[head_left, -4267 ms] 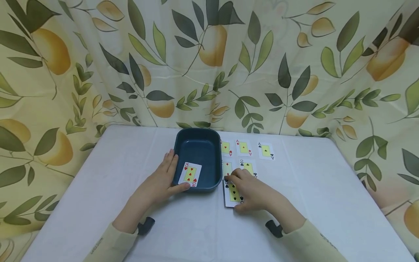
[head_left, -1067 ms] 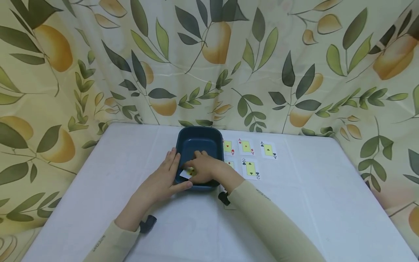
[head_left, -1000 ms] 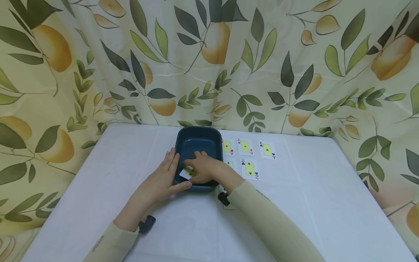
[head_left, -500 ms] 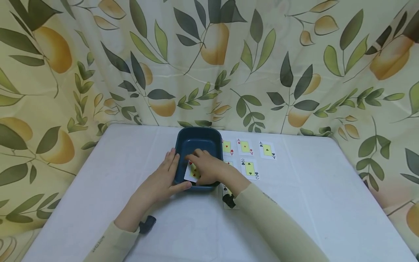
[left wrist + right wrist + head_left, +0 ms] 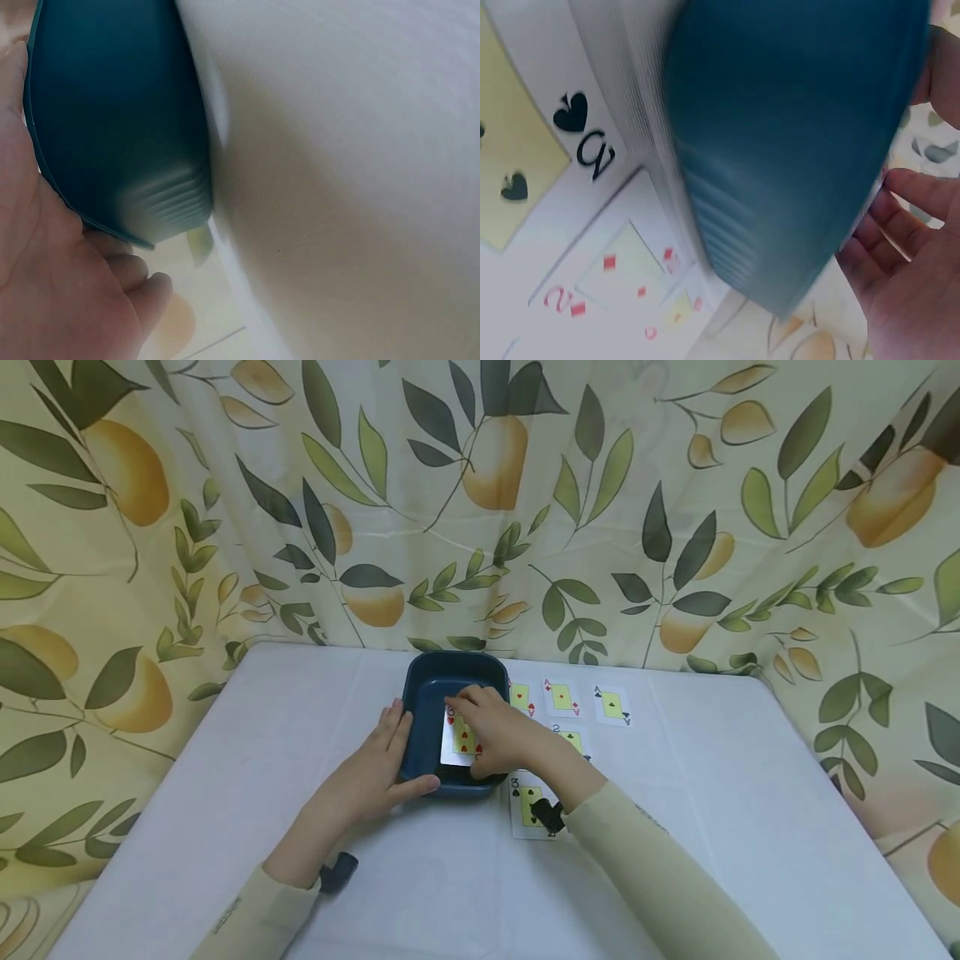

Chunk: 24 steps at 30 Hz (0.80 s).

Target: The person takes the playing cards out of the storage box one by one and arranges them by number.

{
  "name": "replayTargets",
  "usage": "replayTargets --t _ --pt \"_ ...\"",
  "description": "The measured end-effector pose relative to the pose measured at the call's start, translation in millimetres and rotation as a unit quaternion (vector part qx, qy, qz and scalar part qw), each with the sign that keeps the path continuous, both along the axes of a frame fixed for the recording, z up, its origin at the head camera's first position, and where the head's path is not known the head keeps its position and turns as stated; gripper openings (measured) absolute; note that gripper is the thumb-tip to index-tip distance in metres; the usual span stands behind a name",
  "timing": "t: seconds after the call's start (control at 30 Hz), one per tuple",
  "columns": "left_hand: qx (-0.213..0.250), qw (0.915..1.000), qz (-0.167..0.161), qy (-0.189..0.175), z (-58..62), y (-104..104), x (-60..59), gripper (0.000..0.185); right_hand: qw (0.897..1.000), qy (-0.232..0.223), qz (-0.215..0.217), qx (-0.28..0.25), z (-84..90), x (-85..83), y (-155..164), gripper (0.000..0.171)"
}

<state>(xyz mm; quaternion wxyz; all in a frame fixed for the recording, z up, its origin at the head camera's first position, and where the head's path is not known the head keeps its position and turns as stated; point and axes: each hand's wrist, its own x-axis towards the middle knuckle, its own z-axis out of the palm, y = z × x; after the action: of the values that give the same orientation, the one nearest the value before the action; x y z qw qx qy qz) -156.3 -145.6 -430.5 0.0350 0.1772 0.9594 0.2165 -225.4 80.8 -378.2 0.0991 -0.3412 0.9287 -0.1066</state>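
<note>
Right hand [image 5: 491, 735] pinching the card [image 5: 461, 739] over the tray [image 5: 420, 693].
Card: three of hearts, face up, yellow-green centre panel, red pips, held tilted above tray interior. Left hand [image 5: 371, 777] fingers straight against tray's left wall, thumb on near rim. Tray is dark teal, on table [image 5: 750, 827], more cards [image 5: 566, 697] to its right.

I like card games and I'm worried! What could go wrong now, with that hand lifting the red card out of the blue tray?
The right hand pinches the red three card only by its edges above the blue tray, so it might slip back in. The sleeve hangs close over the black three card and could nudge it out of line. The left hand only rests on the tray's side, so the tray might slide.
</note>
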Motion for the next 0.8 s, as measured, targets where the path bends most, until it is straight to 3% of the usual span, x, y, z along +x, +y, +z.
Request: replayTargets --t 0.8 --pt "-0.003 1.0000 0.001 0.001 -1.2 0 0.2 0.111 1.000 0.016 -0.021 -0.013 27.1 20.8 50 0.108"
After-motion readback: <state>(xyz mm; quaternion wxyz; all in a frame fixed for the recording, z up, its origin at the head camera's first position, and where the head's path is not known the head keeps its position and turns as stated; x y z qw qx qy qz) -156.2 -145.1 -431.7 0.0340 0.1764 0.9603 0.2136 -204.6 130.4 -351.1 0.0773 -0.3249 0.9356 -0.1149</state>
